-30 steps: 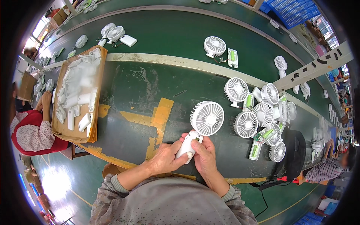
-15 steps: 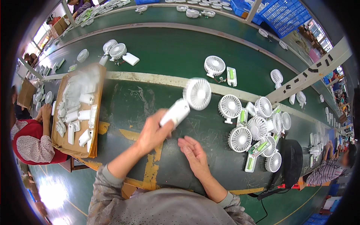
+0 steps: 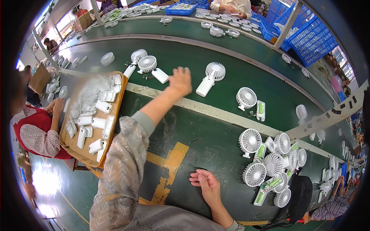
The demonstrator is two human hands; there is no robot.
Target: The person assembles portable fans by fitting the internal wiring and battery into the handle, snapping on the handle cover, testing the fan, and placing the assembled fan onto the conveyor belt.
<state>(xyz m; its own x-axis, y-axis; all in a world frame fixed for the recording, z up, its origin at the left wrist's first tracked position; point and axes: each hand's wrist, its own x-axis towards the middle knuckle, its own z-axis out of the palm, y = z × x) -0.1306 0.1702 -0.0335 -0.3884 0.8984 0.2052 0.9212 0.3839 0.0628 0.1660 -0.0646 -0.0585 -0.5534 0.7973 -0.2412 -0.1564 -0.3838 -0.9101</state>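
Note:
My left hand [image 3: 180, 81] reaches out over the green conveyor belt [image 3: 239, 77], fingers stretched and holding nothing. To its right, apart from it, a white handheld fan [image 3: 215, 71] with its handle casing fitted lies on the belt. Left of that hand are more fan heads [image 3: 147, 64] and a white handle [image 3: 160, 76]. My right hand [image 3: 208, 188] hovers low by the near side of the dark bench, its fingers loosely bent and apart with nothing in them. A pile of white fans [image 3: 273, 164], some with green batteries showing, sits right of it.
A cardboard tray [image 3: 109, 144] of white casings stands at left, beside a person in a red vest [image 3: 40, 125]. A pale metal rail [image 3: 185, 101] divides bench from belt. A slanted post [image 3: 331, 113] and a black bag [image 3: 300, 194] are at right. Blue crates [image 3: 312, 42] stand beyond.
My left hand has let go of the fan, which now lies on the belt. That arm has stretched forward. The whole view has shifted; my right hand stays near the bench front.

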